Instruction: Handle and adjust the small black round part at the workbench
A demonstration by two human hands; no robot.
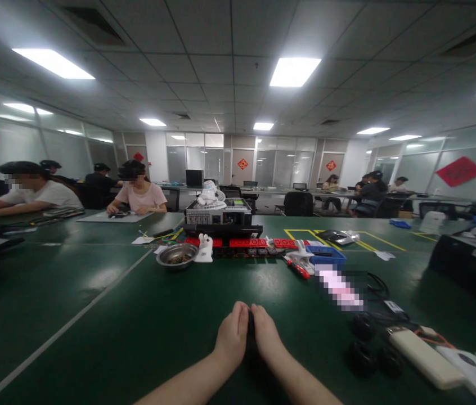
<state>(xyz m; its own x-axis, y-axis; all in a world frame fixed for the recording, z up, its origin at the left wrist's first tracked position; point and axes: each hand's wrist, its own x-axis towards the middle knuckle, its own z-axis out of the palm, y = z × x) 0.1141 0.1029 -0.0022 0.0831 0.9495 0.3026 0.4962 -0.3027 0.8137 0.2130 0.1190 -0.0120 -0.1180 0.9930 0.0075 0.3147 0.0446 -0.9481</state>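
Observation:
My left hand [233, 334] and my right hand [266, 334] meet near the front of the green table [170, 320], palms turned toward each other. Their fingers are closed around a small dark object [251, 322], mostly hidden between them, so its kind does not show. Farther off stand a metal bowl [178, 256] with small pieces in it and a white plastic part [205, 248]. A red-handled tool [298, 269] lies beyond my right hand.
A blue tray [326, 257] stands at the back right. Black rings [362, 355] and a cream power bank [426, 357] lie at right. Behind the red strip [255, 243] is an opened machine casing [216, 216]. A person in pink [143, 197] sits across the table.

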